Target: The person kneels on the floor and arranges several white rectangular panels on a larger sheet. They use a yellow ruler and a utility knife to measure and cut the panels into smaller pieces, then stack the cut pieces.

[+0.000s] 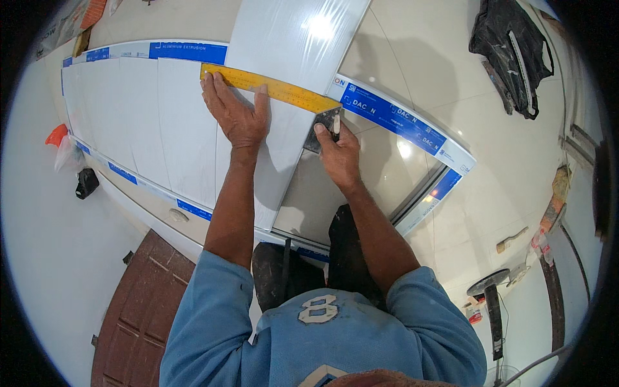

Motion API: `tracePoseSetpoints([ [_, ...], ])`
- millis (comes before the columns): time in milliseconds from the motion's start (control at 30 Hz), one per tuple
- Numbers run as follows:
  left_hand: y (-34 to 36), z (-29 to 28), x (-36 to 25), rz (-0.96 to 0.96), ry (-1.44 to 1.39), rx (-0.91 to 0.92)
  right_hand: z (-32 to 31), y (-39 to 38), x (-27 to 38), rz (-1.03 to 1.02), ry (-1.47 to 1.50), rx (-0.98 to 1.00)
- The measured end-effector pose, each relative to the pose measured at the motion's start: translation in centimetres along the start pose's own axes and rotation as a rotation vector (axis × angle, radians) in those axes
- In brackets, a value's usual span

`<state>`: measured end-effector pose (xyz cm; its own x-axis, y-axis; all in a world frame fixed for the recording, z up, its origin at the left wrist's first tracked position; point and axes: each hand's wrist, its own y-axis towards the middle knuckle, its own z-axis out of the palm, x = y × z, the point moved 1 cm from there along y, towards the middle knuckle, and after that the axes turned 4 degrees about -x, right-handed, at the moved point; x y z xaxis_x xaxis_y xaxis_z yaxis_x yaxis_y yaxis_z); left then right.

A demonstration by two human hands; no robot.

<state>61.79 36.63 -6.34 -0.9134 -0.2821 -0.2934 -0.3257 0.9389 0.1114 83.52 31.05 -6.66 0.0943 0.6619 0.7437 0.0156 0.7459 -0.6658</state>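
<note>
A try square with a yellow blade (284,88) and a black stock lies across a long white panel (278,148). My left hand (241,120) rests on the blade's left part, fingers stretched and spread, pressing it onto the panel. At the blade's right end, my right hand (340,160) is closed round the black stock at the panel's right edge. A narrow pale piece shows beside the right thumb; I cannot tell its kind. The panel lies over a metal frame (456,153) wrapped in blue and white film, its upper end reaching past the far rail.
Fitted white panels (145,116) fill the frame's left part. Glossy tiles (371,171) show through its right part. A black bag (509,55) lies at the far right, with a brush (511,240) and a black pedestal stand (493,309) nearer. A brown door (145,309) is at lower left.
</note>
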Motion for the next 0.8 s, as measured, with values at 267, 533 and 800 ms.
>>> tracePoseSetpoints([
  [267,0.0,0.1,0.3,0.012,0.032,0.011,0.0,-0.2,0.6,0.004,-0.033,0.005],
  [533,1.0,-1.3,-1.9,0.071,0.167,0.132,0.0,0.1,1.3,0.046,-0.079,-0.008],
  [800,2.7,-3.2,-2.3,-0.086,0.308,0.356,-2.2,-1.4,3.7,0.031,-0.572,0.085],
])
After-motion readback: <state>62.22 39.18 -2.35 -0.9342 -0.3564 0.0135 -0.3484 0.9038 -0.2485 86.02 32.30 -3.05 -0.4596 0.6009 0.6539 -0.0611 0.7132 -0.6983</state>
